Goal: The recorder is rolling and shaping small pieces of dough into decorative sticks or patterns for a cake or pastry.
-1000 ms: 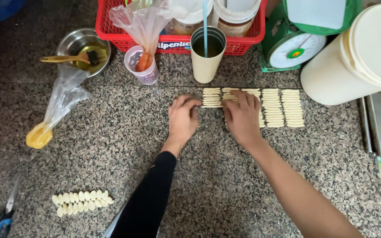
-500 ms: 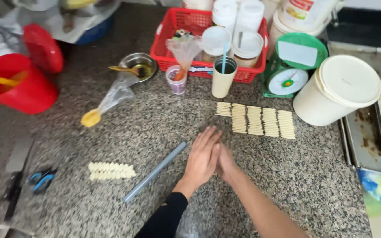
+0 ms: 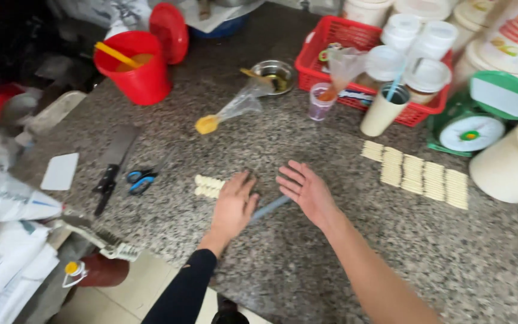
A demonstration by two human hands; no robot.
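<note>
My left hand (image 3: 235, 204) lies palm down on the granite counter (image 3: 307, 264), its fingers against a short row of pale biscuits (image 3: 208, 186). Just to its right my right hand (image 3: 307, 191) hovers with fingers spread, holding nothing. A grey-blue ruler-like strip (image 3: 269, 208) lies on the counter between and under the two hands. Farther right, several rows of the same pale biscuits (image 3: 418, 174) lie side by side.
A piping bag with yellow filling (image 3: 229, 111), a small cup (image 3: 320, 101), a paper cup with a straw (image 3: 384, 110), a metal bowl (image 3: 274, 75), a red basket of tubs (image 3: 367, 57), a green scale (image 3: 475, 117), a cream bucket (image 3: 514, 162), a red bucket (image 3: 133, 69), a knife (image 3: 112, 168) and scissors (image 3: 139, 180) surround the hands.
Both hands left the long biscuit rows and moved left across the counter. They have parted, and the left hand now rests by the short biscuit row. The view swung left.
</note>
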